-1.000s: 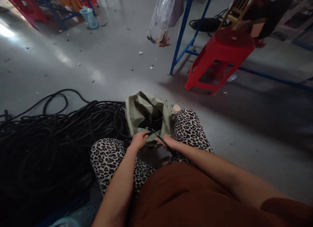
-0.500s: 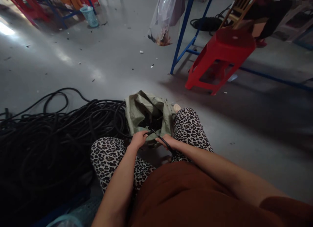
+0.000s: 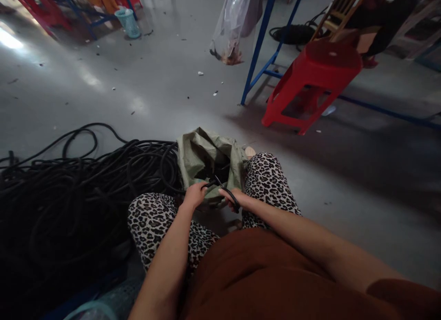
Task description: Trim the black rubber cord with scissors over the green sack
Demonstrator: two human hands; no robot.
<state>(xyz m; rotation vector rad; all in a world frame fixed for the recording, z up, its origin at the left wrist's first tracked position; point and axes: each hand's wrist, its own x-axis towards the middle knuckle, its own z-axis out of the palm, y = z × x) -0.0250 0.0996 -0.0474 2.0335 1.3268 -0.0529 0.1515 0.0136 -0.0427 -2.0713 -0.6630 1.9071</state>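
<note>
Two hands on one black cable piece (image 3: 223,190) | left hand (image 3: 195,196) pinches its end, right hand (image 3: 237,199) grips the other | piece now bowed upward between fingers, straighter earlier | green sack (image 3: 203,155) just beyond fingertips.

Matt black rubbery cable (image 3: 220,186), woven green sack (image 3: 200,154), glossy floor (image 3: 138,90).

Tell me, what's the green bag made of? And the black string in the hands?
The green bag looks like woven plastic sacking: dull, stiff, sharply creased. The black cord held by the left hand and right hand seems rubber or plastic-coated cable: smooth, slightly shiny, bending in loops.
</note>
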